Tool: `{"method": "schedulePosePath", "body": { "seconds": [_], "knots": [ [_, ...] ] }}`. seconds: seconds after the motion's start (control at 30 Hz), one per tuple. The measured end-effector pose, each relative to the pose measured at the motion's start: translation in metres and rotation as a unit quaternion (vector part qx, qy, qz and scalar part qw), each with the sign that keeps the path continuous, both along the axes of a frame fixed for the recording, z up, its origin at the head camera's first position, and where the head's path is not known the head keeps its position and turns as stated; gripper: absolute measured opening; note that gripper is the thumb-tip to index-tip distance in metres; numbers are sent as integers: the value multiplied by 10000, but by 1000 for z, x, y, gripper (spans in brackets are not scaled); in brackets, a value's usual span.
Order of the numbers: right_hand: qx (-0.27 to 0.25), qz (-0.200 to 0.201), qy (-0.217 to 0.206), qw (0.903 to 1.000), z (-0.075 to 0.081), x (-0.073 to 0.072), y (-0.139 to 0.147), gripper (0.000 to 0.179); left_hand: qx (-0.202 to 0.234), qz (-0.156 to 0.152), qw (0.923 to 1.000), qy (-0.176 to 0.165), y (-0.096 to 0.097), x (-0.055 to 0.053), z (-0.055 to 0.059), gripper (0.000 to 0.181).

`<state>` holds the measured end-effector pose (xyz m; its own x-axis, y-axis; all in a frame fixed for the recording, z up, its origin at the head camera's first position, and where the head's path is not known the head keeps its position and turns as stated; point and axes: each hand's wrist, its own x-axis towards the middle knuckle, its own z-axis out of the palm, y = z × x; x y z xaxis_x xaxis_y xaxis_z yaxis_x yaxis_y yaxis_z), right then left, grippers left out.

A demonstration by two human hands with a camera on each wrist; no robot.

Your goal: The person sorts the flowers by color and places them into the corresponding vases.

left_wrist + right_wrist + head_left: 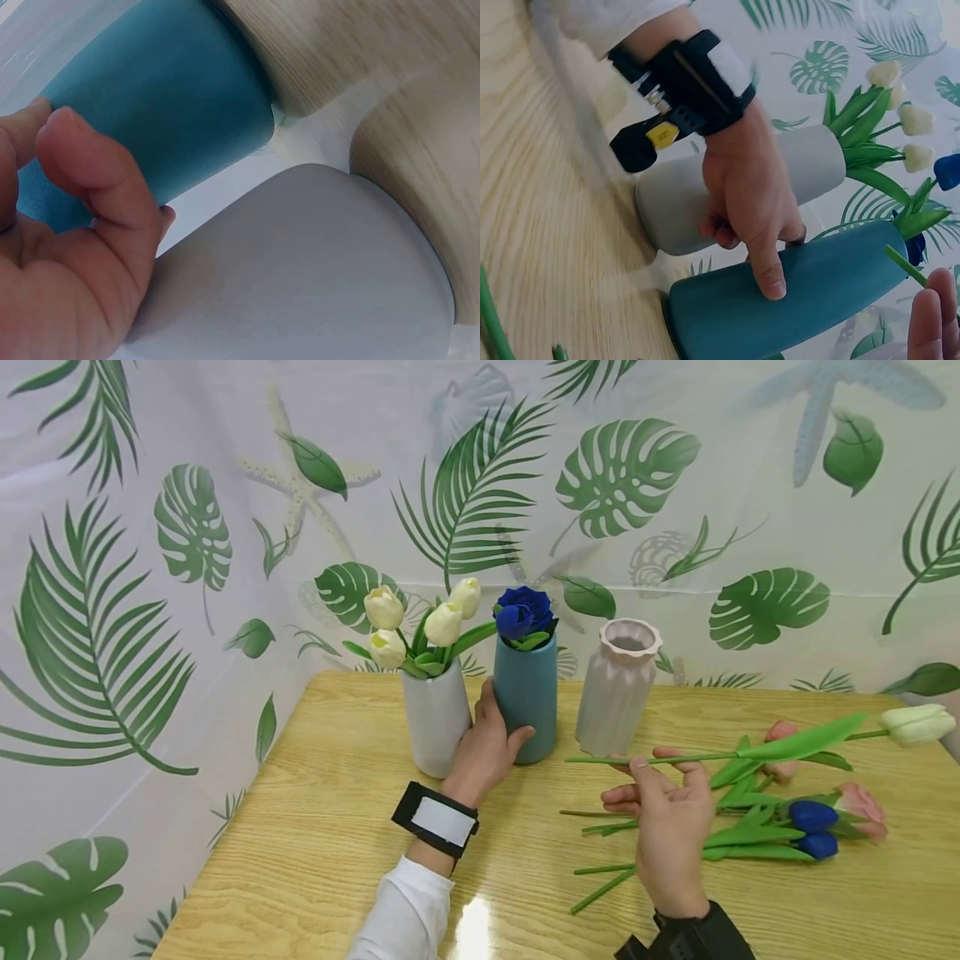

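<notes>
Head view, left of centre: a smooth white cylindrical vase (pixel 435 722) of cream artificial tulips (pixel 444 625) stands beside your left hand (pixel 483 752). That hand's thumb and fingers curl round the tall, tapered teal vase (pixel 527 693) mid-frame; it looks stiff, slick and perhaps breakable, so brace it around the body. Right of centre, your right hand (pixel 671 827), apart from the left, pinches a long-leaved white artificial tulip (pixel 806 742) by its slim green stem. Reaching the right edge, it should be light and springy; hold bare stem, sparing leaf and bloom.
</notes>
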<state>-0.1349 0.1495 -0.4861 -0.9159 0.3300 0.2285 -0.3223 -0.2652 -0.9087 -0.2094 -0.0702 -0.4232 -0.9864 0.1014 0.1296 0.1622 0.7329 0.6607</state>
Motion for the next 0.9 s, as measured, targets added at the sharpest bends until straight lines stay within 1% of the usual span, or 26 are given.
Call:
{"method": "schedulePosePath", "body": {
  "seconds": [0.1,0.2,0.27,0.33,0.4,0.43,0.5,0.57,0.67,0.77,0.83,0.9],
  "knots": [
    [249,-23,337,9991,-3,0,-2,42,31,-3,10000,-6,0,0,0,90],
    [434,65,879,9952,-1,2,-3,33,62,0,10000,-37,0,0,1,90],
    [160,248,1415,9895,17,9,-9,25,83,0,9999,-61,0,0,2,90],
    [276,218,1787,9833,18,9,-9,22,86,2,9999,-88,-1,0,2,91],
    [410,115,2025,9784,18,8,-8,21,87,-3,9999,-112,-1,0,3,91],
    [532,42,2093,9764,18,8,-7,22,77,-8,9999,-123,-1,0,3,91],
    [1049,-254,2056,9727,0,0,-1,31,58,-34,9998,-176,-2,1,5,90],
    [1165,-291,2110,9701,-3,-1,0,41,7,-69,9997,-248,-4,2,8,86],
    [1308,-234,2208,9662,-5,-1,-2,50,-133,-201,9990,-385,-10,7,19,75],
    [1585,-230,2302,9599,-4,1,-4,42,-312,-458,9970,-540,-21,14,33,61],
    [1786,-328,2336,9552,-2,1,-5,35,-445,-700,9946,-617,-30,18,43,52],
    [1836,-403,2439,9514,-1,1,-5,31,-572,-1020,9909,-665,-40,23,51,43]
  ]
}}
